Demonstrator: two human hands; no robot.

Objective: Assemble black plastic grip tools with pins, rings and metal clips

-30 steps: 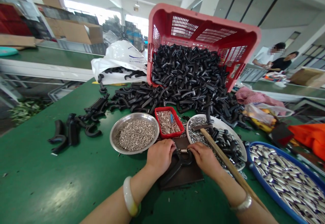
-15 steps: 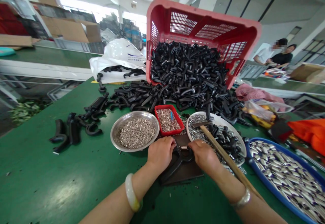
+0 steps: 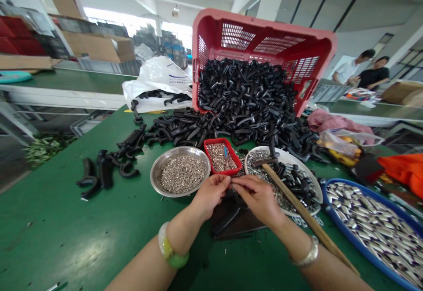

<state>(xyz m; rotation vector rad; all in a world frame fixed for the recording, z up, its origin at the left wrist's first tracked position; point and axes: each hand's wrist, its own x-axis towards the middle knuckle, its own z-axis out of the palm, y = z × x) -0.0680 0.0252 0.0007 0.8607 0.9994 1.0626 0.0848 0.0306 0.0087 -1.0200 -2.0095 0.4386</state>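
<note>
My left hand (image 3: 211, 194) is pinched closed, its fingertips meeting those of my right hand (image 3: 257, 196) at a small dark item that I cannot make out. Under both hands a black curved part (image 3: 228, 221) lies on a dark plate (image 3: 251, 226), partly hidden by the fingers. Just behind my hands are a steel bowl (image 3: 153, 177) of small metal pins and a red tray (image 3: 238, 166) of pins with a blue piece in it. A white bowl (image 3: 320, 194) of metal and black parts stands to the right, a hammer (image 3: 297, 205) resting across it.
A red crate (image 3: 264, 24) lies tipped, black parts (image 3: 244, 84) spilling onto the green table (image 3: 109, 238). More black parts (image 3: 105, 170) lie at left. A blue tray (image 3: 358, 249) of metal pieces is at right. Two people (image 3: 375, 73) are in the background.
Both hands have lifted off the black part and come together at the fingertips. The spring that showed between them is no longer visible. The view has shifted slightly.
</note>
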